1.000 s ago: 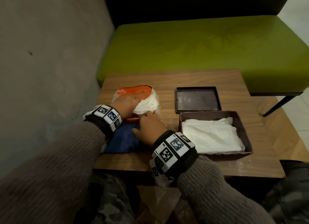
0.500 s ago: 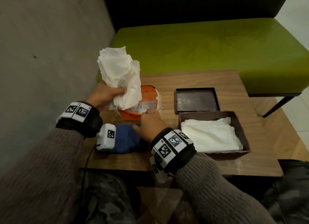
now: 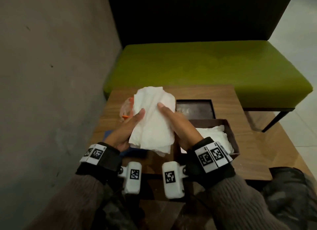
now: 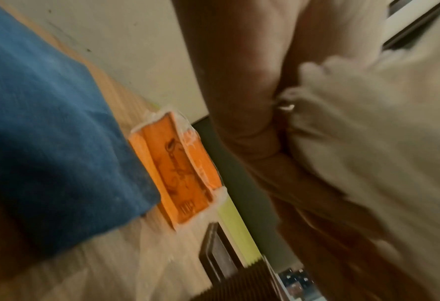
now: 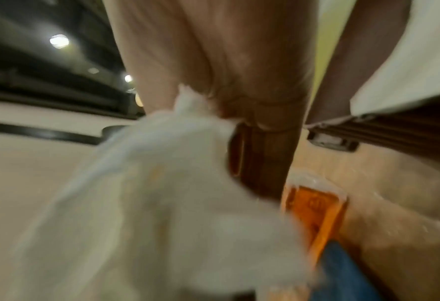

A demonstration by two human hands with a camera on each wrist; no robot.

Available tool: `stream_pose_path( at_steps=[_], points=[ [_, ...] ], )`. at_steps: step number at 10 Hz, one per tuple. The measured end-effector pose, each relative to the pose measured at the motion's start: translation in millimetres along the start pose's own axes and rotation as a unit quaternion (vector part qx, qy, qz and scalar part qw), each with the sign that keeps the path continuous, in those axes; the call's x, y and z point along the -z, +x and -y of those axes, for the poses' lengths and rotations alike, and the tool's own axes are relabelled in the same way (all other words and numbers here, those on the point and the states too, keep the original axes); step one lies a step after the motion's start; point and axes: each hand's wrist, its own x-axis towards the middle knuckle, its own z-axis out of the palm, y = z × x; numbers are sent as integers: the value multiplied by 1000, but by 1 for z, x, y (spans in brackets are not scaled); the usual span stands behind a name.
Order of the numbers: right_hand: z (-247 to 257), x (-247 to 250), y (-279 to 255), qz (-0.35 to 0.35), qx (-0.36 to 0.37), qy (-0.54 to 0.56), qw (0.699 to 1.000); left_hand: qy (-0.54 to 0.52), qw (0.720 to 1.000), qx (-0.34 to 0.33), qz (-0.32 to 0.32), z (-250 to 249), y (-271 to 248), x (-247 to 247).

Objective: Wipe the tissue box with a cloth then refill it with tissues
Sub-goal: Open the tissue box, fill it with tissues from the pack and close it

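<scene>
Refill under way: left hand (image 3: 127, 132) and right hand (image 3: 178, 127) grip crumpled white tissue wad (image 3: 152, 120); open brown tissue box (image 3: 207, 123), 4 o'clock, part-filled.

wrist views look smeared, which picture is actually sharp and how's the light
Head view: dim but sharp, the tissue wad crisp. Left wrist view: motion-blurred, orange pack soft. Right wrist view: blurriest, the wad a white smear, ceiling lights flaring.
</scene>
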Motion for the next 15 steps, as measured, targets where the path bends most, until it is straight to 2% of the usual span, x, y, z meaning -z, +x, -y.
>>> stream_pose_path(
  at_steps=[1, 2, 3, 4, 5, 6, 7, 8, 9, 10, 11, 12, 13, 14, 15],
  points=[
    [-10, 6, -14, -48, -6, 10, 999, 47, 996, -33, -64, 13, -8, -26],
    [-17, 15, -21, -86, 39, -24, 995, 21, 998, -42, -47, 23, -15, -44],
    [-21, 15, -24, -115, 78, -23, 990, 32, 996, -64, -59, 35, -18, -58],
    [-25, 14, -24, -145, 81, -14, 986, 91, 990, -82, -71, 45, -16, -65],
    [-26, 22, -28, -162, 62, 2, 985, 83, 991, -82, -71, 48, -20, -60],
    [-25, 36, -30, -205, 85, -51, 974, 67, 990, -77, -98, 44, -21, -56],
    [-27, 40, -30, -214, 110, -110, 964, 79, 989, -67, -108, 42, -23, -57],
    [-20, 39, -35, -217, 167, -144, 951, 73, 988, -48, -126, 40, -21, -56],
    [-4, 32, -43, -167, 199, -109, 960, 57, 991, -24, -116, 39, -26, -60],
    [9, 25, -49, -64, 179, -10, 982, 38, 995, 3, -96, 44, -28, -59],
    [14, 24, -49, -12, 139, 59, 989, 17, 992, 21, -125, 40, -43, -71],
    [5, 25, -42, -73, 131, 0, 989, -18, 996, 33, -82, 46, -32, -59],
    [-10, 29, -33, -168, 146, -99, 970, -28, 997, 28, -65, 44, -25, -55],
    [-19, 31, -30, -206, 166, -159, 951, -19, 999, 21, -42, 47, -23, -53],
    [-21, 27, -33, -231, 205, -193, 931, 59, 997, -13, -52, 53, -23, -55]
  ],
)
